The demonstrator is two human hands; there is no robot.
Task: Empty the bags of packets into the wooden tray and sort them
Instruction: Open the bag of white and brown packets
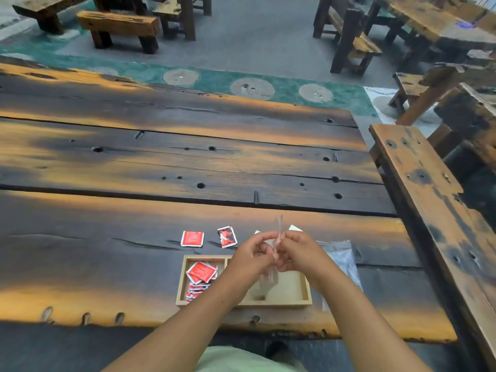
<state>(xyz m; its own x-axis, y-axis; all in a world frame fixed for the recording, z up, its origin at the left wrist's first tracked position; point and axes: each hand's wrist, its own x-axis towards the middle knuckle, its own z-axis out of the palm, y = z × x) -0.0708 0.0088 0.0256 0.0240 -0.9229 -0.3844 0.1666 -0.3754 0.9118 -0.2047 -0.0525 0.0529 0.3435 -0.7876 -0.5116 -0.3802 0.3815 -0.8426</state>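
Two hands, left hand [252,255] and right hand [298,253], pinching one clear plastic bag [276,245] above wooden tray [306,291]; red packets [200,273] in left compartment.

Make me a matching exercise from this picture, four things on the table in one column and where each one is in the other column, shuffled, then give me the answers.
Things
1. pile of red packets
2. clear bag being opened
3. empty clear bag
4. two loose red packets

Places
A. flat on the table, right of the wooden tray
B. in the tray's left compartment
C. on the table beyond the tray
D. pinched between the left hand and right hand, above the tray

Pairs: 1-B, 2-D, 3-A, 4-C
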